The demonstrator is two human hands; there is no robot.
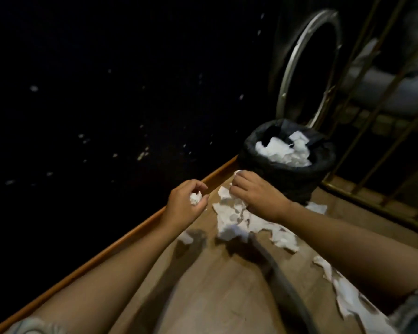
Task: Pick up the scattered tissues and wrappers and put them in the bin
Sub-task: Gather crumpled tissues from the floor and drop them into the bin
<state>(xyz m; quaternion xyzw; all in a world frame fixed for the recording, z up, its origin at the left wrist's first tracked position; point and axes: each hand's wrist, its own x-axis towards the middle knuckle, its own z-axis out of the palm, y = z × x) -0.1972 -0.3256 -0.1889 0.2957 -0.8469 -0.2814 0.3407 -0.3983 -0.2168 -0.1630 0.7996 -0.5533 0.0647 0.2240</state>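
My left hand (185,203) curls around a small crumpled white tissue (195,198) above the wooden surface's left edge. My right hand (256,192) grips the top of a heap of white tissues (232,218) just in front of the bin. A bin (287,174) lined with a black bag stands beyond my right hand, with white tissues (282,150) piled inside. More torn tissues lie at the right (348,295), and a small scrap (185,237) lies under my left forearm.
The wooden surface (215,285) has an orange raised edge (106,247) on the left, with a dark speckled floor beyond it. A metal hoop (309,68) and a brass-coloured railing (377,112) stand behind the bin. A dark hose (275,268) crosses the wood.
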